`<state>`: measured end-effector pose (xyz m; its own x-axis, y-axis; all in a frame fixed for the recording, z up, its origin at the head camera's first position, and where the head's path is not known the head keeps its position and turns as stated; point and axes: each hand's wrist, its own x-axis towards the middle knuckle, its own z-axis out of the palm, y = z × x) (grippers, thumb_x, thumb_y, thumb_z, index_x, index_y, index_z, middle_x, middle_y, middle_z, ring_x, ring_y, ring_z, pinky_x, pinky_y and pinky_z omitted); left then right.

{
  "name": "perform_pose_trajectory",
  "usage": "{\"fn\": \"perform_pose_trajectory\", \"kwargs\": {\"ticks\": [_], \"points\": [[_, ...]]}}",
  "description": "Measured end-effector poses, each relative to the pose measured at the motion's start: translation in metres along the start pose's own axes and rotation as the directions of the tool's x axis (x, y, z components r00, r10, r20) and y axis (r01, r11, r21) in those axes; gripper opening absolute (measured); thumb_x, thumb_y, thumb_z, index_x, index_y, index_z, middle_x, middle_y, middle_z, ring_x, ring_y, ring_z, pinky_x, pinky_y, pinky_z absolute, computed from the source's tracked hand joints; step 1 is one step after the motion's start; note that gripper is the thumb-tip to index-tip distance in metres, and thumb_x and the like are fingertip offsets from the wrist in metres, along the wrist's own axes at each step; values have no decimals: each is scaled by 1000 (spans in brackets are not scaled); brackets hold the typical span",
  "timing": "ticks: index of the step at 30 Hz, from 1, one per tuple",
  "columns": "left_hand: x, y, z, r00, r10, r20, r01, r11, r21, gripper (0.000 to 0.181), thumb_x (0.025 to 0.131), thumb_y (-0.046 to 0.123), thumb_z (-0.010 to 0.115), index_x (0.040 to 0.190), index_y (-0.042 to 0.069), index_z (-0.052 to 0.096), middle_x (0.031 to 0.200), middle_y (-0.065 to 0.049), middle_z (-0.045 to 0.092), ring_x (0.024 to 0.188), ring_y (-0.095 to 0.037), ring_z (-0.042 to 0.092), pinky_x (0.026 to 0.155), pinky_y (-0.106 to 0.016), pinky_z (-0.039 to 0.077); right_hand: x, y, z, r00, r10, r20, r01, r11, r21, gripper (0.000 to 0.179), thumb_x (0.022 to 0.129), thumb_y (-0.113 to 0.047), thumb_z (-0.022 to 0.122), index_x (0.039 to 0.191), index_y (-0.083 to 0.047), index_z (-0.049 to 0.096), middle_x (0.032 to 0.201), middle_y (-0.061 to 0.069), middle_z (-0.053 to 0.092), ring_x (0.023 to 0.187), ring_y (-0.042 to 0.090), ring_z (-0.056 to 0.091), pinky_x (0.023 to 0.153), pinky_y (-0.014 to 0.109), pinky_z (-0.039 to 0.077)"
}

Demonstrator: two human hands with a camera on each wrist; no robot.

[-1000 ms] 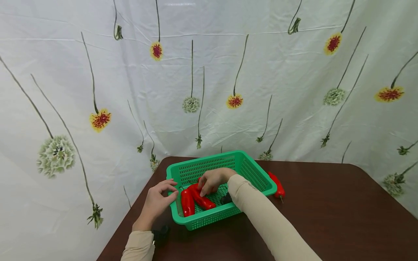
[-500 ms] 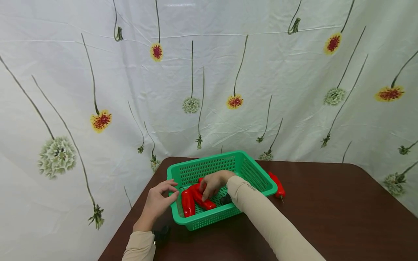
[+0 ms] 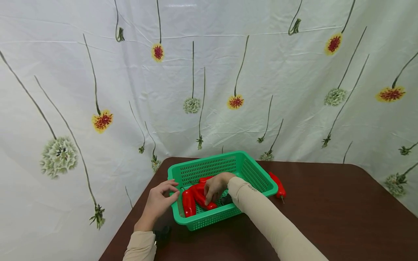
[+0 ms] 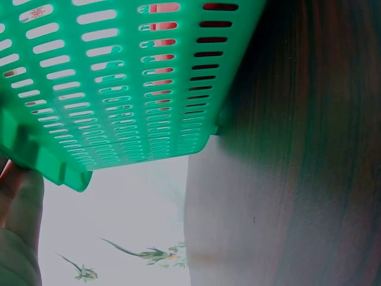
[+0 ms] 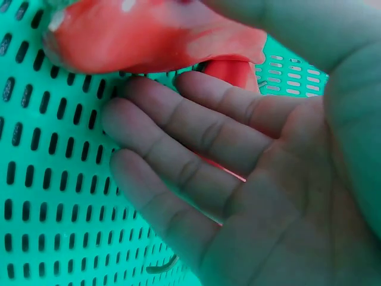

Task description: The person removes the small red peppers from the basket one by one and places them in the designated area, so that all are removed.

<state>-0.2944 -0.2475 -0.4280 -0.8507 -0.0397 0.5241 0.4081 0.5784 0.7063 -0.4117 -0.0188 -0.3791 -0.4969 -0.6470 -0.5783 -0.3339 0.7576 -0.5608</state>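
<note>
A green slotted plastic basket (image 3: 209, 220) holds several glossy red chili peppers. One pepper (image 3: 188, 203) lies against the left end, another (image 3: 198, 195) slants beside it, and part of a third (image 3: 205, 179) shows behind. My right hand (image 3: 216, 186) reaches down inside the basket over the slanted pepper. In the right wrist view its fingers (image 5: 190, 143) are loosely bent below a red pepper (image 5: 137, 36), with no grip on it visible. My left hand (image 3: 158, 201) touches the basket's left rim with relaxed fingers; its fingertips are partly hidden in the left wrist view.
Another red pepper (image 3: 277, 185) lies outside the basket by its right end. The dark brown table (image 3: 326, 210) extends to the right. Behind it hangs a white flowered cloth (image 3: 287, 72). A black camera (image 3: 162, 233) sits at my left wrist.
My right hand has shifted slightly right and toward me inside the basket, uncovering more of the peppers. The peppers stay about where they were; the left hand remains at the rim.
</note>
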Motion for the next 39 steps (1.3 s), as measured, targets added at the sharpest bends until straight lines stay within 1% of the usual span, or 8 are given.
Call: {"fn": "perform_pose_trajectory", "kwargs": {"ticks": [5,13,18,22,30,32,36,39], "points": [[0,0,0,1000,-5,2,5,1000,-3,8,88,12,74,86,4,76,118,-11,72,129,-32,59,95,-24,52,-3,-1,2,1000,16,-17,-16,999,-33,29,88,-24,75,112,-9,67,109,1,68,99,15,68,96,35,55],[0,1,-1,1000,-11,-3,11,1000,-12,7,88,10,74,87,3,76,118,-11,73,129,-31,59,95,-29,54,-3,-2,2,1000,-1,9,1,999,-43,11,90,-19,73,93,-10,68,90,0,67,88,14,68,89,32,57],[0,0,-1,1000,-13,-5,13,1000,-14,6,88,9,73,86,4,75,119,-13,72,129,-33,59,97,-42,55,1,-1,1,999,-10,40,12,999,-39,9,90,-16,71,84,-12,65,80,-2,62,80,12,64,81,28,56],[-1,0,0,1000,-11,-4,11,1000,-9,4,87,6,73,85,7,75,119,-15,72,129,-34,59,97,-46,54,2,1,1,999,-15,48,16,1000,-18,7,90,-14,71,86,-12,65,82,-2,63,79,13,63,78,27,56],[-1,0,0,1000,-10,-8,10,1000,-5,7,85,3,73,85,10,76,119,-15,72,128,-34,59,92,-21,52,4,3,-2,992,-80,102,73,995,65,4,91,-8,67,95,-7,65,88,1,63,79,13,60,81,31,57],[-1,0,0,1000,-6,-9,6,1000,-8,7,86,4,73,84,10,76,119,-15,72,128,-34,59,92,-23,54,3,3,-3,991,-86,105,76,993,94,7,91,-7,66,99,-7,66,94,1,65,83,14,62,84,32,58],[-1,1,0,1000,-13,-9,13,1000,-7,7,85,4,73,84,10,76,118,-15,72,127,-34,60,94,-34,56,1,4,-5,990,-102,101,85,984,159,15,90,-5,65,105,-7,66,102,3,65,87,15,63,87,35,58],[0,1,-1,1000,-25,-6,25,1000,-4,7,85,4,73,84,10,76,119,-13,72,128,-32,60,95,-35,55,-1,5,-7,987,-130,94,107,971,214,19,91,-4,64,109,-6,64,104,3,65,88,15,64,90,38,58]]}}
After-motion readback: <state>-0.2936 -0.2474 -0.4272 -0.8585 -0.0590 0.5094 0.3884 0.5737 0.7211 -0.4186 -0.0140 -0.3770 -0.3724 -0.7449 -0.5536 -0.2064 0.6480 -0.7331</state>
